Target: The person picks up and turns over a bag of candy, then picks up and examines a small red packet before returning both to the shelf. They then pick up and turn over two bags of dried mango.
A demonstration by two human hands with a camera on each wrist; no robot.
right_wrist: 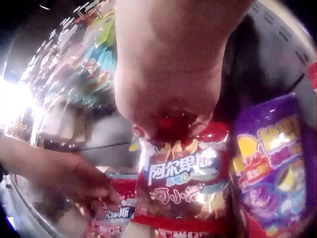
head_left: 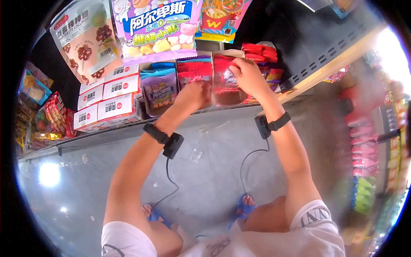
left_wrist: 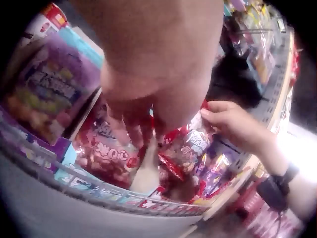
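My right hand [head_left: 249, 77] pinches the top edge of a red candy bag [right_wrist: 181, 173], which hangs upright over a display box of similar red bags. In the right wrist view a purple candy bag [right_wrist: 270, 166] stands just right of it. My left hand [head_left: 192, 96] is to the left, at the front of the neighbouring boxes. In the left wrist view its fingers and thumb lie either side of a pale cardboard box wall [left_wrist: 147, 173], with red gummy bags [left_wrist: 106, 153] beside it. Its fingertips are partly hidden.
Left of the hands stand a box of purple bags [head_left: 159, 92] and stacked white cartons [head_left: 109, 103]. Large pouches [head_left: 156, 28] hang over the shelf. A wooden shelf edge [head_left: 319, 70] runs along the right. Cables [head_left: 246, 160] trail from both wrist cameras.
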